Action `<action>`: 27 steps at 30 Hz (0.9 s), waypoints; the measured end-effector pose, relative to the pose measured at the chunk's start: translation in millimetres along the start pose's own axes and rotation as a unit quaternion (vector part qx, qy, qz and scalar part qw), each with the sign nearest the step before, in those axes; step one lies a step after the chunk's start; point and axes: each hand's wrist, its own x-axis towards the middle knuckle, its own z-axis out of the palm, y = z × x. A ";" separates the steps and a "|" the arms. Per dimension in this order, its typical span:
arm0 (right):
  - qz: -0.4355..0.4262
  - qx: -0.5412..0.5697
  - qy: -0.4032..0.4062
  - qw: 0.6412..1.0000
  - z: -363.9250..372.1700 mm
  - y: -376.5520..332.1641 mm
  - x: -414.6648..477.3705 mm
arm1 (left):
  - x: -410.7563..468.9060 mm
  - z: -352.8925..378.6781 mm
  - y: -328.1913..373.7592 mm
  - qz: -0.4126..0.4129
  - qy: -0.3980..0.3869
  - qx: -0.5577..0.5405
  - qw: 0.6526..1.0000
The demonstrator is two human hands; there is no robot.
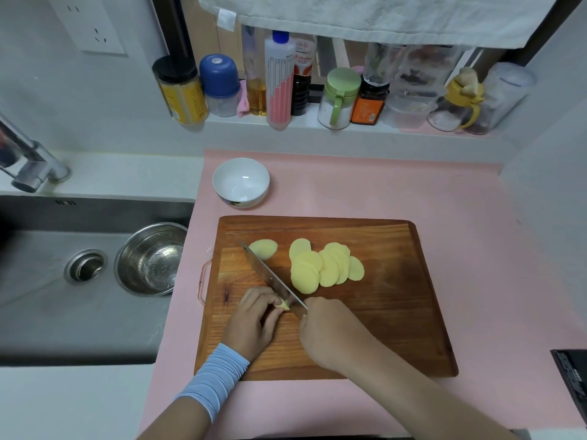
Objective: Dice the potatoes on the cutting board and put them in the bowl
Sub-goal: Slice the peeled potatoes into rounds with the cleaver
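Note:
A wooden cutting board (381,312) lies on a pink mat. Several pale yellow potato slices (324,268) lie fanned out at its middle, and a potato end piece (263,248) sits apart at the far left. My left hand (254,319) curls over a small potato piece (284,304) near the board's front left. My right hand (330,331) grips the handle of a knife (270,274), whose blade runs diagonally to the far left and rests against that piece. A white bowl (240,182), with nothing in it, stands beyond the board.
A steel sink (47,281) at the left holds a metal colander (149,258), with a tap (28,160) behind it. Several bottles and jars (286,84) line the back ledge under a hanging towel. A dark appliance edge (571,376) shows at the right.

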 end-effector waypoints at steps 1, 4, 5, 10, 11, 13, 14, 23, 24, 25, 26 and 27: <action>0.001 0.006 0.000 1.000 -0.3 1.2 -0.7 | 0.6 -0.1 0.1 0.002 -0.001 0.000 1.000; 0.006 0.014 -0.001 1.000 -1.3 -0.4 2.7 | 2.0 -0.3 -0.1 0.002 0.005 -0.001 1.000; 0.008 0.017 -0.005 1.000 -0.7 -2.0 4.1 | 1.4 -0.3 -0.4 -0.001 0.008 -0.003 1.000; 0.003 0.027 -0.002 1.000 4.2 1.2 6.7 | 0.5 -1.0 -1.3 -0.005 0.008 -0.014 1.000; 0.002 0.024 -0.001 1.000 4.7 1.9 8.6 | 0.9 -0.8 -1.2 -0.005 0.008 -0.014 1.000; 0.000 0.018 -0.002 1.000 6.7 0.4 14.3 | 1.2 -0.9 -2.0 -0.009 0.010 -0.011 1.000; -0.001 0.022 -0.004 1.000 9.6 -0.3 16.1 | 0.5 -1.0 -2.3 -0.011 0.010 -0.011 1.000; -0.009 0.038 0.029 0.999 31.2 12.1 16.0 | 0.3 -0.8 -3.3 -0.015 0.007 -0.017 1.000; -0.010 0.041 0.034 0.999 33.2 12.5 16.4 | -0.1 -0.6 -3.3 -0.016 0.006 -0.019 1.000; -0.012 0.044 0.039 0.998 35.2 13.7 16.9 | -0.5 -0.7 -3.3 -0.017 0.004 -0.020 1.000; -0.016 0.047 0.044 0.998 37.0 15.2 16.9 | -0.4 -0.9 -3.8 -0.016 0.002 -0.021 1.000; -0.019 0.048 0.047 0.998 38.7 16.5 16.8 | -0.5 -1.3 -3.9 -0.015 -0.001 -0.021 1.000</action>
